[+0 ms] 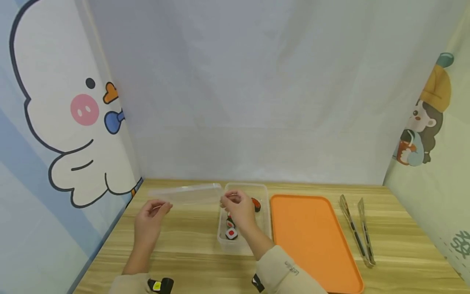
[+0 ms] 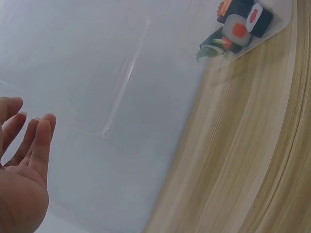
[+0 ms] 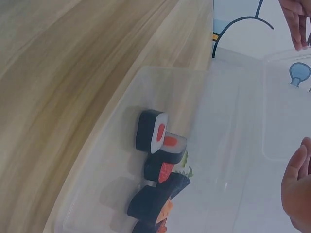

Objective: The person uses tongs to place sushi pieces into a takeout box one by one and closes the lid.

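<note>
A clear plastic lid (image 1: 194, 195) is held up between my two hands, tilted above the table. My left hand (image 1: 148, 218) pinches its left edge between thumb and fingertips. At the other end, my right hand (image 1: 238, 209) pinches the lid's right edge, over a clear plastic box (image 1: 225, 241). Inside the box lie several toy sushi pieces, among them a white roll with a red centre (image 1: 231, 233) and an orange-topped piece (image 1: 256, 205). The right hand and forearm hide part of the box. In the right wrist view the sushi rolls (image 3: 151, 131) sit close together.
An orange tray (image 1: 312, 241) lies right of the box on the wooden table (image 1: 183, 261). Farther right are metal tongs (image 1: 359, 234), their arms spread. A grey cloth (image 1: 257, 102) hangs behind the table, with printed panels at both sides.
</note>
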The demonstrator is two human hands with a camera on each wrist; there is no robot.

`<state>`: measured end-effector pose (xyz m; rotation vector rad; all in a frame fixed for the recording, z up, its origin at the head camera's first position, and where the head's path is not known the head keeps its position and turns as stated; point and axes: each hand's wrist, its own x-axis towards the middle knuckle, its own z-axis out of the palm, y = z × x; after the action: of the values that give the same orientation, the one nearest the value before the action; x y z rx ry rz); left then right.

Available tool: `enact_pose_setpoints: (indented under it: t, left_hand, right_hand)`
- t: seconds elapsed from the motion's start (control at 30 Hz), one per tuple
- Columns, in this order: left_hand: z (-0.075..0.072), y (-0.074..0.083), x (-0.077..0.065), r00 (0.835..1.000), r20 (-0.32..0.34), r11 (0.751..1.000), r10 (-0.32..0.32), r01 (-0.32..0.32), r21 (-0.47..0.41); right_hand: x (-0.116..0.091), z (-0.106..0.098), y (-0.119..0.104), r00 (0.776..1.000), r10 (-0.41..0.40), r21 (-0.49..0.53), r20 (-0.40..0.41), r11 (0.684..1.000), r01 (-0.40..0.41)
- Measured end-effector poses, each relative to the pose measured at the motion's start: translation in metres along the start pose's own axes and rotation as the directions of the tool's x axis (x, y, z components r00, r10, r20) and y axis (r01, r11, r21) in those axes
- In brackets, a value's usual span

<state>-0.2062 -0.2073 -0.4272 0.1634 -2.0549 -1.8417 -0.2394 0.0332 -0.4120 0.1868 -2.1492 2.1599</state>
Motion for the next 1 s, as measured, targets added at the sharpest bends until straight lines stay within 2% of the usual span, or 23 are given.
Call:
enact_pose_setpoints:
  t: [0.07,0.17,0.23,0.27,0.3,0.33,0.43,0.53,0.6,0.8,1.0]
  left_hand:
    - [0.001,0.0,-0.001,0.999,-0.01,0.999,0.041,-0.041,0.008]
    - [0.002,0.0,-0.003,0.995,0.001,0.986,0.098,-0.097,-0.136]
    - [0.003,0.0,-0.004,0.991,0.012,0.96,0.132,-0.125,-0.252]
    - [0.004,0.0,-0.005,0.99,0.023,0.936,0.138,-0.123,-0.331]
    - [0.005,0.001,-0.005,0.989,0.029,0.915,0.146,-0.123,-0.385]
    - [0.006,0.001,-0.006,0.988,0.027,0.904,0.15,-0.126,-0.408]
    - [0.01,0.003,-0.008,0.986,0.024,0.904,0.167,-0.143,-0.402]
    - [0.013,0.003,-0.009,0.985,0.026,0.927,0.169,-0.15,-0.343]
    - [0.016,0.003,-0.009,0.984,0.036,0.933,0.173,-0.153,-0.325]
    - [0.027,0.002,-0.012,0.988,0.069,0.942,0.138,-0.109,-0.317]
    - [0.036,0.005,-0.017,0.991,0.102,0.956,0.082,-0.049,-0.289]
  right_hand:
    - [0.0,-0.002,0.0,1.0,0.007,0.001,0.009,1.0,-0.007]
    - [0.0,-0.005,0.0,1.0,0.02,0.029,0.015,0.999,-0.02]
    - [0.001,-0.006,0.0,1.0,0.017,0.065,0.015,0.998,-0.018]
    - [0.001,-0.006,0.0,1.0,0.019,0.092,0.017,0.996,-0.021]
    - [0.001,-0.006,0.0,1.0,0.017,0.116,0.019,0.993,-0.019]
    - [0.001,-0.006,0.0,1.0,0.018,0.145,0.017,0.989,-0.02]
    - [0.001,-0.006,0.001,1.0,0.026,0.209,-0.005,0.978,-0.024]
    - [0.0,-0.005,0.0,0.997,0.063,0.252,-0.05,0.967,-0.049]
    - [-0.002,-0.005,0.0,0.995,0.07,0.266,-0.077,0.963,-0.048]
    - [-0.003,-0.002,-0.005,0.991,0.07,0.315,-0.116,0.949,-0.03]
    - [-0.006,-0.003,-0.008,0.982,0.081,0.305,-0.172,0.952,-0.025]
